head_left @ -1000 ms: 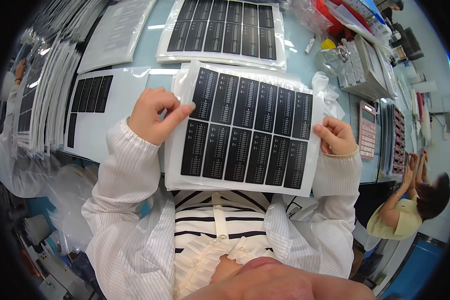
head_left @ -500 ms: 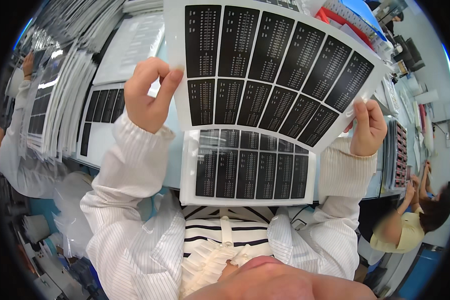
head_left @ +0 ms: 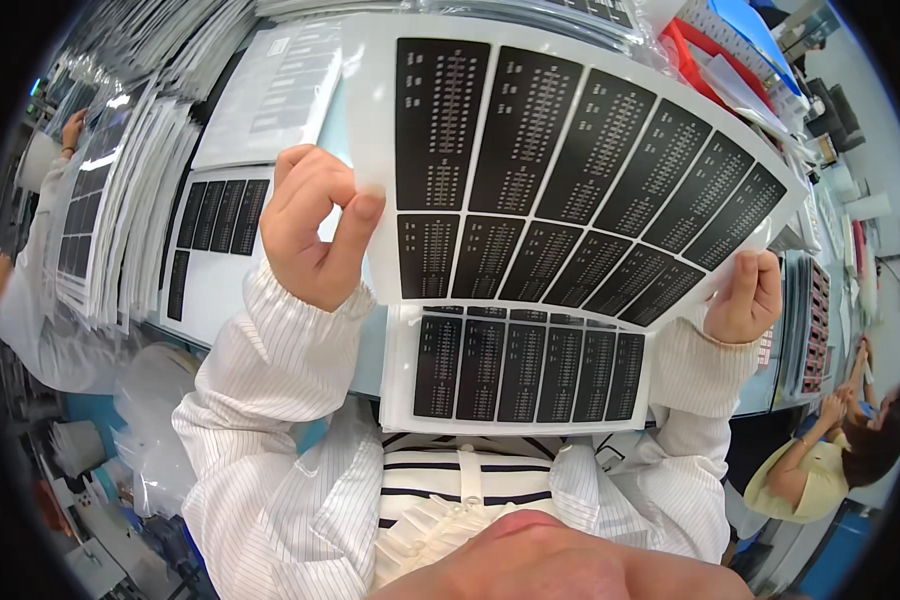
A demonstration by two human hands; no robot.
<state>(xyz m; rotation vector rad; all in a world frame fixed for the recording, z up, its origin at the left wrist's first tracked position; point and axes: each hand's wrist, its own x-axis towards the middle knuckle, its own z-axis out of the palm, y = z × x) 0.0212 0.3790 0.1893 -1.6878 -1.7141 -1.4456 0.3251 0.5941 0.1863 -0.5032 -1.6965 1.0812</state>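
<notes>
A flexible white sheet (head_left: 370,110) printed with rows of black panels is held up in front of me, bowed between both hands. My left hand (head_left: 315,228) pinches its left edge between thumb and bent fingers. On the opposite side, my right hand (head_left: 745,298) is closed on the lower right edge; part of its grip lies behind the sheet. Below the raised sheet, a stack of similar printed sheets (head_left: 528,372) lies at the table's near edge, its upper part covered from sight.
At the left, white sheets with black panels (head_left: 195,270) lie near a tall stack of sheets in clear sleeves (head_left: 135,210). A red tray (head_left: 705,60) stands at the far right, with dark red-marked racks (head_left: 813,325) nearer. Co-workers sit on both sides; one wears yellow (head_left: 795,470).
The held sheet has come lower and tilted, covering more of the stack beneath. My left hand has moved down and slightly right; my right hand has dropped a little.
</notes>
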